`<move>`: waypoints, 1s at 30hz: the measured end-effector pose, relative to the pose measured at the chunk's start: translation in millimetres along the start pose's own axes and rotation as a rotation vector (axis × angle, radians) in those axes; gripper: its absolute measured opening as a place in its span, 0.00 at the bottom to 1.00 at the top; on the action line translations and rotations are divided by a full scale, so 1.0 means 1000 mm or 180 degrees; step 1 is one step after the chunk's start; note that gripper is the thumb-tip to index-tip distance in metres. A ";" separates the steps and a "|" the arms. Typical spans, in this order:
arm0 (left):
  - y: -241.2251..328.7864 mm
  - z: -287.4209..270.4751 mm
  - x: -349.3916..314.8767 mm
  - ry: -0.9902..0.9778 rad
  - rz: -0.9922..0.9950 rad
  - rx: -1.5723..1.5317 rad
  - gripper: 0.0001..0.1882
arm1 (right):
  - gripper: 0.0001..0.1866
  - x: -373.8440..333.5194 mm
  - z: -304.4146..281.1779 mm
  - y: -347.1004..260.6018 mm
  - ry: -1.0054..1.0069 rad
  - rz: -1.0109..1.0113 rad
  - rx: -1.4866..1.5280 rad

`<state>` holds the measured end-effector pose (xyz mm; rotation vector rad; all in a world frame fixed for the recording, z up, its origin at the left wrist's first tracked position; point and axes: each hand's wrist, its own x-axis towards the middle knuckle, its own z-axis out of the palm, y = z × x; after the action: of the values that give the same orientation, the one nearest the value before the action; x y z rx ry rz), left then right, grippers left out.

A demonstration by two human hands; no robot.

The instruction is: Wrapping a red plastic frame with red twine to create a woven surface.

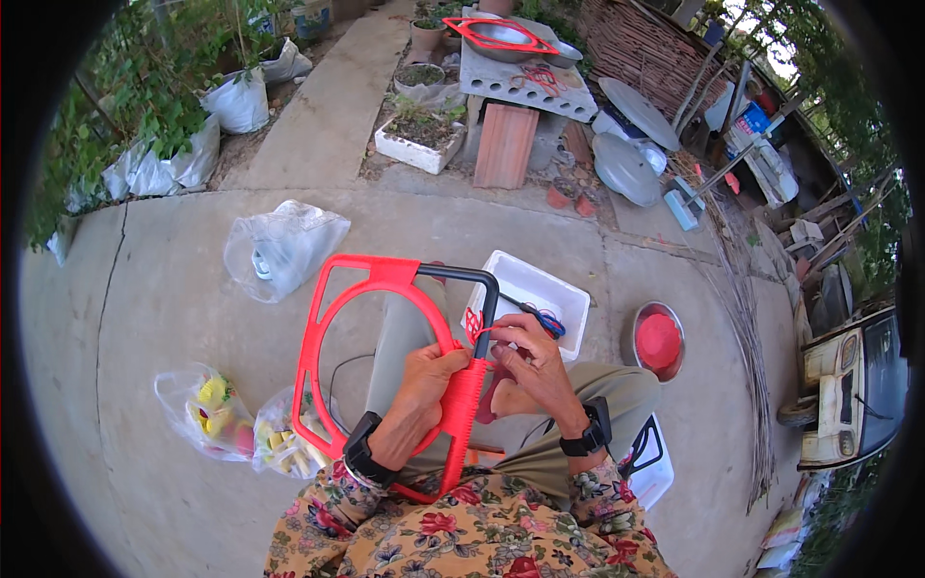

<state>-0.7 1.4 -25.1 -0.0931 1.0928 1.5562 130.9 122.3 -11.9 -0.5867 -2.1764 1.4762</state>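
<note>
A large frame [308, 361] with a red ring inside it rests across my lap, tilted to the left. Its top right corner is a bare black bar [489, 303]. Lower down, that side is wound closely with red cord [464, 409]. My left hand [429, 390] is closed round the wound side, thumb on top. Beside the black bar, my right hand [532, 366] pinches a strand of red cord between thumb and fingers. A small loose bundle of red cord [472, 325] hangs at the bar, just left of the right fingertips.
Ahead stands a white tub [571, 294] holding a dark-handled tool and blue cord. A metal bowl [681, 352] with red contents sits to the right. Clear plastic bags [289, 246] lie left. Beyond, a concrete slab [482, 77] bears another red frame [501, 37].
</note>
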 end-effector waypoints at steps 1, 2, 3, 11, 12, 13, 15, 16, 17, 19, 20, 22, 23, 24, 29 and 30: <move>0.000 -0.001 0.000 0.0017 0.0002 0.0011 0.04 | 0.11 0.001 0.005 0.005 0.0003 -0.0009 0.0018; 0.001 0.000 0.000 0.0016 0.0003 0.0022 0.04 | 0.12 0.002 0.009 0.010 -0.0141 0.0125 0.0143; 0.002 0.000 0.000 -0.0025 0.0013 0.0013 0.05 | 0.13 0.003 0.010 0.014 -0.0285 0.0256 0.0269; 0.006 0.015 -0.001 -0.0021 -0.0060 0.0139 0.06 | 0.17 -0.006 0.008 0.012 0.0011 0.1205 0.1196; 0.007 0.021 -0.002 -0.0033 -0.0114 0.0201 0.06 | 0.17 -0.011 0.006 0.017 0.0167 0.1217 0.1302; 0.003 0.014 0.000 0.0056 -0.0124 0.0214 0.06 | 0.18 -0.013 0.013 0.029 0.0044 0.1014 0.1301; 0.006 0.007 -0.006 0.0130 -0.0143 0.0173 0.07 | 0.19 -0.012 0.032 0.046 -0.0271 0.1706 0.1667; -0.003 -0.008 0.000 0.0216 0.0005 0.0251 0.07 | 0.19 -0.009 0.041 0.040 -0.0422 0.1425 0.1845; -0.006 -0.014 0.003 0.0180 0.0091 0.0248 0.08 | 0.19 -0.006 0.043 0.041 -0.0625 0.1266 0.1958; -0.011 -0.012 0.006 0.0054 0.0139 0.0284 0.08 | 0.19 -0.007 0.041 0.038 -0.0389 0.1249 0.2035; -0.012 -0.012 0.006 0.0042 0.0168 0.0208 0.07 | 0.19 -0.009 0.042 0.043 -0.0297 0.1290 0.2134; -0.008 -0.004 0.004 0.0017 0.0191 0.0157 0.07 | 0.17 -0.010 0.040 0.059 -0.0292 0.1480 0.2264; -0.004 0.000 -0.001 -0.0003 0.0141 0.0088 0.07 | 0.17 -0.009 0.040 0.054 -0.0274 0.1471 0.2267; -0.002 0.002 -0.003 -0.0017 0.0090 0.0018 0.06 | 0.16 -0.008 0.040 0.049 -0.0231 0.1445 0.2357; -0.007 -0.011 0.008 0.0050 0.0184 -0.0141 0.06 | 0.16 -0.002 0.041 0.046 0.0215 0.1052 0.2224; -0.007 -0.013 0.007 0.0072 0.0153 -0.0325 0.06 | 0.14 -0.005 0.027 0.032 0.0078 0.0934 0.1347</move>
<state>-3.7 -2.5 -40.0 -0.1550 1.0395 1.6577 122.4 109.9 -51.8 -0.7856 -1.7312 1.9974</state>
